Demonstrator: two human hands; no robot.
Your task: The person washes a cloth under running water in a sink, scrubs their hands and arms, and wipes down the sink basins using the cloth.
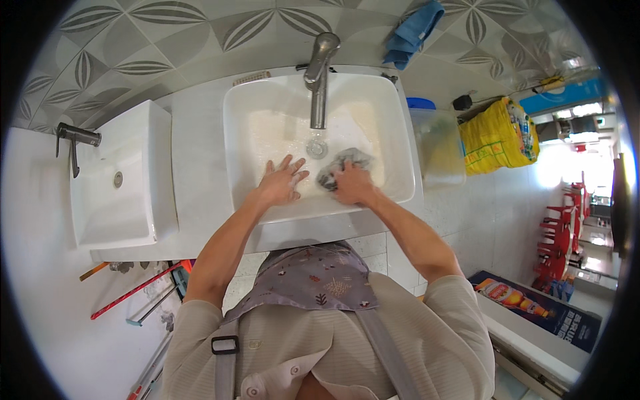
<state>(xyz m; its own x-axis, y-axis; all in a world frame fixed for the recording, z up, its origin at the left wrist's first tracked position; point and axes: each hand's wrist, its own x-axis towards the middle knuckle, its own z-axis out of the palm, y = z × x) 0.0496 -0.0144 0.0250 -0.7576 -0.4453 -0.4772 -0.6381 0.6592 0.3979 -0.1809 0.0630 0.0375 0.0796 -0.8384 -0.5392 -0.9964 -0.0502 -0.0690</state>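
Note:
Both hands are inside a white ceramic sink [370,97] that looks wet, with soapy suds in it. Fingers spread, my left hand [284,184] rests on the basin floor near the front wall and holds nothing. A wet, sudsy grey cloth [358,156] is bunched under my right hand [353,185], whose fingers press into it, right of the metal drain [316,148]. Above the drain reaches a metal faucet [319,85]; whether water runs from it, I cannot tell.
A second white sink [162,170] with a dark faucet [80,135] stands at left. A brush [251,78] lies behind the basin. A blue cloth [413,34] hangs on the tiled wall. To the right are a translucent bin [440,150] and a yellow bag [492,140]. Long-handled cleaning tools [137,291] are lower left.

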